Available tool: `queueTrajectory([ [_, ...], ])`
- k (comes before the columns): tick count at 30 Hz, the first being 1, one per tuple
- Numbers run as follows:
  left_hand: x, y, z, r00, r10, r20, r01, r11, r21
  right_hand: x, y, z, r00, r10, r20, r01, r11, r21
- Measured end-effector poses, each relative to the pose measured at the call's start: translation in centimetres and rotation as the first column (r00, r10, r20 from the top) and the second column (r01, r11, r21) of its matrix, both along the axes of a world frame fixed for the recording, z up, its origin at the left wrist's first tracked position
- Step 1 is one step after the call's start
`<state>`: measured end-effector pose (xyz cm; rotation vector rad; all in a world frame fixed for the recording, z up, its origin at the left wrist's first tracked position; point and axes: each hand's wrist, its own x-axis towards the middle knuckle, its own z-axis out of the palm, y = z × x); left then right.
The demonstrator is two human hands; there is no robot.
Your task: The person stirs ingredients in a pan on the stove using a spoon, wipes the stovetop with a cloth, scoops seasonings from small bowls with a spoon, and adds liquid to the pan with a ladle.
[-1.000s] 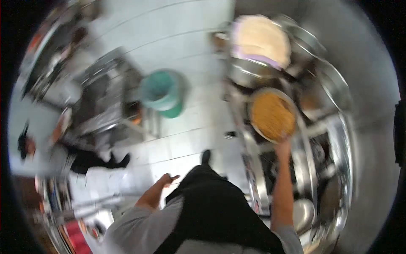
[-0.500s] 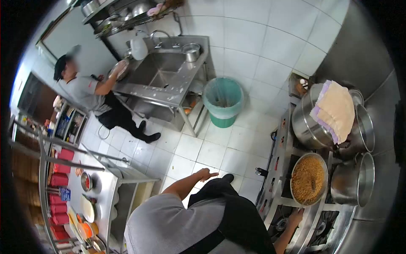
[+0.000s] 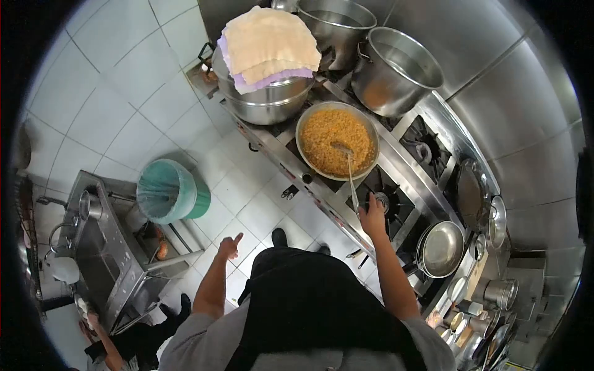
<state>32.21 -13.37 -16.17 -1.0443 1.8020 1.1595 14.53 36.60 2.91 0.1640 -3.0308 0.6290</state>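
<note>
A wide round pan [image 3: 299,150] of orange-brown, grainy food sits on the stove. In it rests a long-handled metal serving spoon [image 3: 351,173], its bowl partly sunk in the food. My right hand [image 3: 373,217] is at the handle's end, fingers closed around it as far as I can see. Away from the stove, over the floor, my left hand [image 3: 229,247] holds nothing; its fingers are loosely bent and one digit sticks out.
A big pot [image 3: 266,105] topped with folded cloths [image 3: 270,43] and a tall pot [image 3: 396,71] stand behind the pan. Stacked pans [image 3: 442,248] lie right. At left are a green bin [image 3: 167,191], a steel sink [image 3: 93,253] and another person [image 3: 136,340].
My view has swung right, toward the stove, so the sink and the other person now sit at lower left. The spoon handle now points toward me. My left hand's pointing finger has drawn in.
</note>
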Motion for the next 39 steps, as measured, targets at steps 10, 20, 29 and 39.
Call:
queueTrajectory([
  [10, -7.2, 10.9, 4.0, 0.822, -0.444, -0.356, 0.338, 0.884, -0.322, 7.5, 0.3, 4.7, 0.866, 0.263, 0.425, -0.077, 0.911, -0.406],
  [20, 16.6, 22.9, 3.5, 0.965, -0.089, -0.248, 0.029, 0.971, -0.236, -2.5, 3.8, 1.5, 0.862, 0.418, 0.286, -0.295, 0.874, -0.385],
  [29, 38.7, 30.4, 2.3, 0.939, 0.342, 0.031, -0.315, 0.894, -0.319, -5.5, 5.5, -1.9, 0.848, 0.500, 0.173, -0.388, 0.810, -0.441],
  [39, 25.8, 25.4, 6.9, 0.909, 0.162, -0.384, -0.228, 0.965, -0.132, -1.1, 3.4, 1.4, 0.864, 0.457, 0.212, -0.301, 0.806, -0.510],
])
